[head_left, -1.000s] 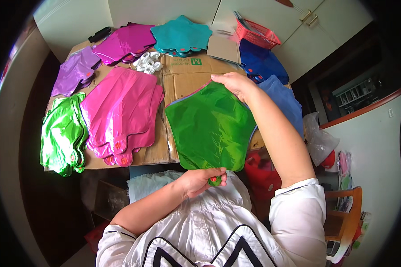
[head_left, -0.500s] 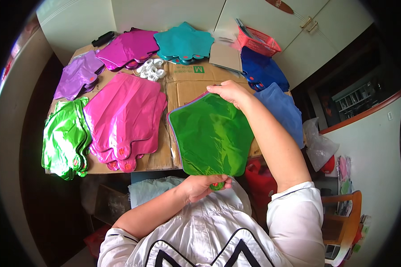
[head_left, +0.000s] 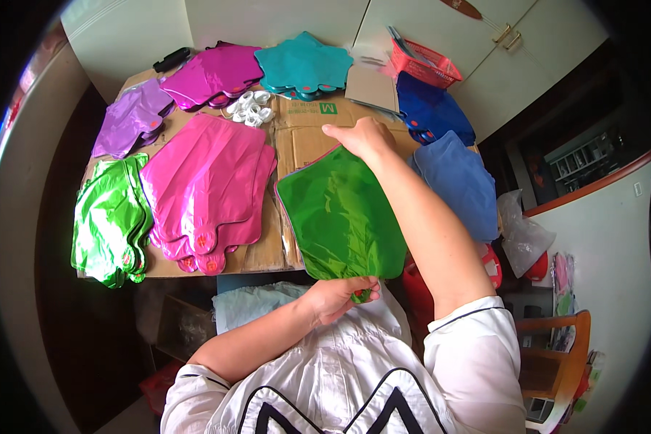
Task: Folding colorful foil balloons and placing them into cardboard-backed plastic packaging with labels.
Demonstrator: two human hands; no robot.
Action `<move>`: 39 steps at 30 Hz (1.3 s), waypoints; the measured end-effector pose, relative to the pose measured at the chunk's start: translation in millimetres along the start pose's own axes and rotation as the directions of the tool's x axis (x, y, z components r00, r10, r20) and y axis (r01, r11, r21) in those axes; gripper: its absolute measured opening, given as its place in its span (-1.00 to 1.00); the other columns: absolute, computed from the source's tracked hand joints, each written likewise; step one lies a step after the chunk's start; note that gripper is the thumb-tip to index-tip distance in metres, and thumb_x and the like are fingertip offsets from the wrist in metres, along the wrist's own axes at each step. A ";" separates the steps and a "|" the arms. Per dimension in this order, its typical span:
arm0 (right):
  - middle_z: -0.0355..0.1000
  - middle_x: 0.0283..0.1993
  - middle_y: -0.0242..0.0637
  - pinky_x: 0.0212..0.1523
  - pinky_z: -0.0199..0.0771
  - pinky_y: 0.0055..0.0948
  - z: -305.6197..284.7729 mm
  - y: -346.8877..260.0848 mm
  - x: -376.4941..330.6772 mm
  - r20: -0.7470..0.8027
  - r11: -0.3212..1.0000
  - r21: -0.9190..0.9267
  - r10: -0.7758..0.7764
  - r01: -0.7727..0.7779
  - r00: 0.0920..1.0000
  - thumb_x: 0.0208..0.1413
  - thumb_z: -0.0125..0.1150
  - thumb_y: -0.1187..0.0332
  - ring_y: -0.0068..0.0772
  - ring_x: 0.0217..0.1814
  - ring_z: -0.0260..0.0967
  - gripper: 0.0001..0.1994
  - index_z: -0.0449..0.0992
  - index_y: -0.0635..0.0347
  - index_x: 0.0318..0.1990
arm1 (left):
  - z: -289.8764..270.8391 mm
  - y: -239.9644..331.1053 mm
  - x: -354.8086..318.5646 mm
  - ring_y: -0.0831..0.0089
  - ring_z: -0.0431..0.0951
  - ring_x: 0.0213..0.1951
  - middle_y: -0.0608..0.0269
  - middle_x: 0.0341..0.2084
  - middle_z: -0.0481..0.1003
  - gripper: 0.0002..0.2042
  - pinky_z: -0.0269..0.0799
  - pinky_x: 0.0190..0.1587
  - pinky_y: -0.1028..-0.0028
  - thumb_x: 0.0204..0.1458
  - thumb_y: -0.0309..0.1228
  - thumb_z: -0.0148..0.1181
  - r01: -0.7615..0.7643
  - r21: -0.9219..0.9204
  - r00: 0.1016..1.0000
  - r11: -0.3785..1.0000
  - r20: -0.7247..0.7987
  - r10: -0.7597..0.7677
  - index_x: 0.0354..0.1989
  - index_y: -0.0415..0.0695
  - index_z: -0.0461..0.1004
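A flat, uninflated green foil balloon (head_left: 347, 217) lies over several others, whose pink and blue edges show at its upper left. My left hand (head_left: 336, 296) pinches the neck end of this stack, close to my body. At the top corner is my right hand (head_left: 365, 137), its thumb stretched out to the left above the edge and its other fingers mostly hidden. Left of the stack lie shiny pink foil balloons (head_left: 206, 181) and bright green foil balloons (head_left: 108, 217). Light blue foil balloons (head_left: 459, 184) lie beside my right forearm.
The cardboard-covered table (head_left: 296, 137) also bears purple (head_left: 130, 119), magenta (head_left: 213, 72), teal (head_left: 304, 65) and dark blue (head_left: 434, 108) foil balloon piles. White ribbon coils (head_left: 249, 108), a cardboard piece (head_left: 372, 88) and a red basket (head_left: 427, 66) are toward the back. A wooden chair (head_left: 571, 362) stands at right.
My right thumb has come off the stack's top edge and now sticks out above it. The green balloon's top has sunk and tilted left; my left hand keeps its pinch.
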State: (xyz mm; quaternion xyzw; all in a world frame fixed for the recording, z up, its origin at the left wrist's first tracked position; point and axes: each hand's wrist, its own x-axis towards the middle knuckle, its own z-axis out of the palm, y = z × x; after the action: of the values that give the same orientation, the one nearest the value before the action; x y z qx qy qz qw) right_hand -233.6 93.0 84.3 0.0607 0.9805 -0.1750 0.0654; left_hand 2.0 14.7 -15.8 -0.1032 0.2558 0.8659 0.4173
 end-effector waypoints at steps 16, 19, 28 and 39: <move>0.48 -0.05 0.11 0.02 0.48 -0.22 15.2 10.2 19.9 0.060 0.999 0.043 -0.016 0.013 0.998 -0.10 0.13 0.44 0.01 0.04 0.46 -0.71 0.58 0.34 -0.18 | 10.0 6.2 -6.9 0.36 0.53 -0.22 0.18 -0.31 0.51 -0.87 0.43 -0.02 0.39 0.13 -0.46 0.15 0.024 -0.072 0.999 0.997 0.051 -0.020 -0.24 -0.28 0.48; 0.51 -0.10 0.10 -0.02 0.48 -0.21 17.5 20.1 28.1 0.041 0.996 0.093 -0.023 0.019 0.999 -0.10 0.20 0.38 0.00 0.00 0.48 -0.74 0.59 0.34 -0.25 | 4.5 3.7 -4.9 0.39 0.53 -0.25 0.21 -0.32 0.51 -0.88 0.43 -0.06 0.42 0.14 -0.45 0.14 0.025 -0.040 0.997 0.999 0.076 -0.022 -0.26 -0.26 0.48; 0.48 -0.41 -0.26 -0.37 0.48 -0.42 -8.7 39.4 24.7 0.448 0.818 0.574 -0.263 -0.049 0.855 -0.09 0.28 0.55 -0.42 -0.39 0.44 -0.82 0.52 0.28 -0.27 | 4.8 6.5 -6.2 0.46 0.52 -0.29 0.23 -0.35 0.50 -0.89 0.48 -0.10 0.48 0.13 -0.48 0.14 0.032 -0.071 0.999 0.997 0.042 -0.029 -0.23 -0.26 0.47; 0.47 -0.41 -0.21 -0.44 0.33 -0.45 -6.1 43.1 22.6 0.303 0.906 0.417 -0.210 0.068 0.930 -0.24 -0.11 0.78 -0.45 -0.41 0.33 -0.61 0.58 0.30 -0.29 | 7.9 9.5 -11.1 0.48 0.49 -0.32 0.28 -0.37 0.48 -0.83 0.46 -0.18 0.52 0.17 -0.45 0.11 0.025 -0.030 0.996 0.999 0.085 -0.023 -0.14 -0.25 0.46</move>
State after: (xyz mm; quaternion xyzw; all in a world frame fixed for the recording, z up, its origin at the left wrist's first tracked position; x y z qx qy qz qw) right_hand -250.4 137.5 72.1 -0.0295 0.8995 -0.3834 0.2075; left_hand 1.9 6.5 -1.4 -0.0760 0.2233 0.8682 0.4365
